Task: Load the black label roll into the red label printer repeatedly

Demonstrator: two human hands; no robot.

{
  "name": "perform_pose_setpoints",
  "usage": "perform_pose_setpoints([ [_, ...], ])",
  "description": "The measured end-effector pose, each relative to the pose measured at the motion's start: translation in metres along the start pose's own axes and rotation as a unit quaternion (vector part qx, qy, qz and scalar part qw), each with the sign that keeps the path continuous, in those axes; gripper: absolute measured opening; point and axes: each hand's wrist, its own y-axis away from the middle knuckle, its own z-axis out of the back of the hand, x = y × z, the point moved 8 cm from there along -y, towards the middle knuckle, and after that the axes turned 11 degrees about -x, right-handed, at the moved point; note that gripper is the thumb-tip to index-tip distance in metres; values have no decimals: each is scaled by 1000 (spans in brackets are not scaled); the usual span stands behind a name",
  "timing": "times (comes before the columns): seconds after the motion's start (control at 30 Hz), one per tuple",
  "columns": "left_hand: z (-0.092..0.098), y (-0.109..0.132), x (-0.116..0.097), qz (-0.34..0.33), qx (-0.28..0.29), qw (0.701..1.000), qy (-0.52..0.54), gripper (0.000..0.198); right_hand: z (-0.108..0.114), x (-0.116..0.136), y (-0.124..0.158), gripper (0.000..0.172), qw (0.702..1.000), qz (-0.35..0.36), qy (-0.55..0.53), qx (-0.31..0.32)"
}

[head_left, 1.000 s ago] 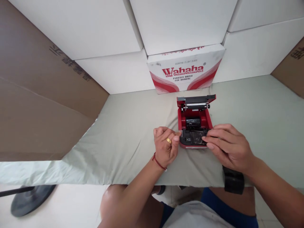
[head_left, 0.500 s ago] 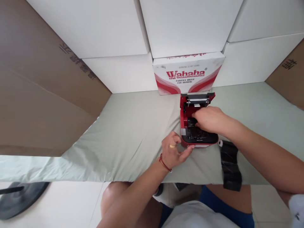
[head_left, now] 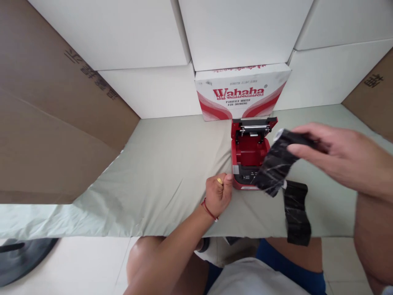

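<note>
A small red and black label printer [head_left: 248, 153] stands on the cloth with its lid tipped up and its red inner bay showing bare. My right hand [head_left: 331, 149] pinches a roll of black film [head_left: 278, 162] with a white core, its loose end hanging over the printer's front right. At the printer's front left corner rests my left hand [head_left: 218, 192], curled into a fist with a gold ring on one finger; nothing shows in it. A second black film roll [head_left: 296, 215] lies to the right of the printer, its tail drooping over the table edge.
A Wahaha water carton [head_left: 241, 94] is behind the printer, against stacked white boxes [head_left: 144, 37]. Brown cardboard panels [head_left: 55, 135] flank the left and right sides. Pale green cloth [head_left: 166, 164] covers the table. A black round base [head_left: 27, 260] is on the floor.
My right hand has lifted the black film roll out of the printer and moved it right. My left hand has drawn slightly away from the printer's front and closed into a fist.
</note>
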Motion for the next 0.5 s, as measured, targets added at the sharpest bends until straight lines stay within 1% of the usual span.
perform_pose_setpoints([
  [0.03, 2, 0, 6, 33, -13, 999, 8, 57, 16, -23, 6, 47, 999, -15, 19, -36],
  [0.07, 5, 1, 12, 68, -26, 997, 19, 59, 25, -48, 12, 48, 997, -23, 45, -52],
  [0.1, 7, 2, 17, 98, -36, 994, 32, 61, 27, -73, 18, 49, 997, -22, 55, -42],
  [0.13, 8, 3, 21, 118, -42, 991, 42, 63, 24, -98, 24, 49, 997, -27, 66, -33],
  [0.2, 10, 4, 23, 124, -41, 990, 47, 65, 8, -147, 38, 47, 993, -70, 96, 11],
  [0.23, 11, 4, 22, 117, -41, 991, 45, 66, -3, -162, 46, 45, 991, -81, 103, 35],
  [0.27, 13, 4, 20, 107, -41, 993, 42, 67, -12, -171, 52, 44, 989, -84, 115, 45],
  [0.3, 14, 4, 16, 92, -41, 994, 38, 67, -17, -172, 58, 43, 988, -73, 133, 36],
  [0.33, 16, 3, 11, 67, -42, 996, 34, 66, -17, -165, 62, 41, 986, -56, 157, 6],
  [0.37, 18, 3, 3, 31, -44, 998, 25, 61, -15, -154, 67, 39, 982, -38, 179, -34],
  [0.4, 19, 3, -6, -14, -49, 999, 10, 52, -11, -139, 72, 36, 979, -20, 191, -73],
  [0.43, 20, 4, -16, -64, -52, 997, -8, 40, -9, -124, 77, 31, 978, -5, 186, -97],
  [0.47, 20, 6, -27, -113, -51, 992, -22, 31, -9, -109, 82, 28, 980, 9, 167, -104],
  [0.5, 19, 8, -36, -153, -44, 987, -28, 25, -13, -96, 87, 25, 986, 25, 137, -95],
])
